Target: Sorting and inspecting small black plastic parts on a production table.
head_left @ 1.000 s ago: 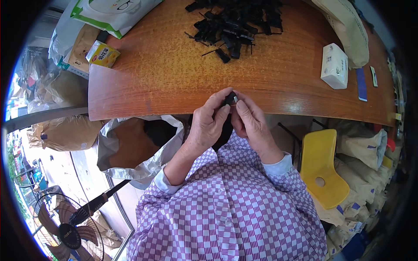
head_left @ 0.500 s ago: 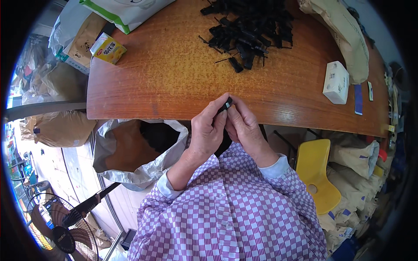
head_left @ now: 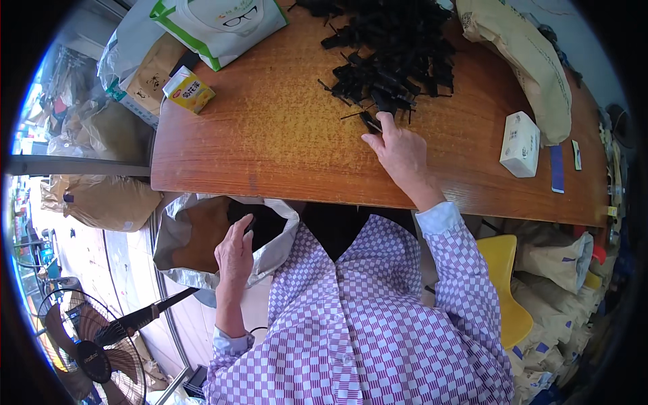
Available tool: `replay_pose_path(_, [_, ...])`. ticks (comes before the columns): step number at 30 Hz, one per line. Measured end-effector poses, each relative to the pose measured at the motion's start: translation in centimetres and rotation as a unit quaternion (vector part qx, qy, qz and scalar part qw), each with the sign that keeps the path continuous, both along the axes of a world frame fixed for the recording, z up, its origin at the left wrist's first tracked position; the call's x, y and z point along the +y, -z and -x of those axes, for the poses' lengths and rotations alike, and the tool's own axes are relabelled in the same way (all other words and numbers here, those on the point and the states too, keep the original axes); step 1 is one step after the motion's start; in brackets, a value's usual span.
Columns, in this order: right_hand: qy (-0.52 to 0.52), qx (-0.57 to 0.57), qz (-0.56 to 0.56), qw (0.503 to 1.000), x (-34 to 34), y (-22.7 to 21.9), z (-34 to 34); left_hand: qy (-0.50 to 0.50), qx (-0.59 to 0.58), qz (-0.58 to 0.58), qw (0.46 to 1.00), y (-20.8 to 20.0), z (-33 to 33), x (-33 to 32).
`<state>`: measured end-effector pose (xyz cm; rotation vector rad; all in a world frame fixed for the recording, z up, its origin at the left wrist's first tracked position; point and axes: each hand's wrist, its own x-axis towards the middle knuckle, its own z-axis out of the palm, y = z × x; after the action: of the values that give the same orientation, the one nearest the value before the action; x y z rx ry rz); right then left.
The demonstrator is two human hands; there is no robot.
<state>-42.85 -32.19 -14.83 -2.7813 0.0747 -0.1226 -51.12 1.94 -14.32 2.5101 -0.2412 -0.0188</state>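
A pile of small black plastic parts with thin protruding stems lies on the wooden table. My right hand is at the pile's near edge, thumb and forefinger closed about one black plastic part. At the left, my left hand is over the mouth of a pale woven sack, its fingers stretched out and slightly apart. Black pieces lie inside the sack beside a brown inner surface; a dark bit near my left fingertips blends with them.
On the table stand a white-and-green bag, a yellow drink carton, a white box and a large paper sack. A fan is at lower left, a yellow chair at right, near stacked sacks.
My hands, together before around a small black part, have come apart. The left has moved down-left to the sack; the right has gone forward to the pile. The view has shifted slightly.
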Motion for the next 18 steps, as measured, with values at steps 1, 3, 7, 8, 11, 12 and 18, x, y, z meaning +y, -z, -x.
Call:
replay_pose_path(1, [-0.004, -0.023, 0.034, 0.999, -0.2, 0.7, -0.2, 0.001, 0.037, -0.071, 0.997, 0.6, 0.2, 1.0])
replay_pose_path(3, [-0.011, -0.049, 0.027, 0.998, -0.3, 1.5, -0.2, 0.008, 0.069, -0.171, 0.983, 0.8, 0.4, 1.7])
replay_pose_path(7, [-0.051, -0.075, -0.094, 0.991, -0.6, 1.6, 1.0, -0.001, -0.003, -0.066, 0.998, 0.1, -0.7, 0.4])
replay_pose_path(8, [-0.053, -0.076, -0.093, 0.991, -0.6, 1.2, 1.6, -0.006, 0.043, 0.055, 0.998, 0.6, -1.4, -0.4])
replay_pose_path(11, [-0.153, -0.041, -0.252, 0.955, -0.1, -1.4, 4.0, -0.018, 0.274, 0.384, 0.882, -2.3, -3.8, -5.4])
replay_pose_path(12, [-0.155, -0.04, -0.257, 0.953, 0.2, -1.8, 4.8, 0.015, 0.334, 0.456, 0.825, -2.3, -4.3, -6.8])
replay_pose_path(18, [-0.275, -0.116, -0.231, 0.926, 0.6, -2.3, 8.1, 0.167, 0.535, 0.588, 0.584, -0.8, -6.0, -12.4])
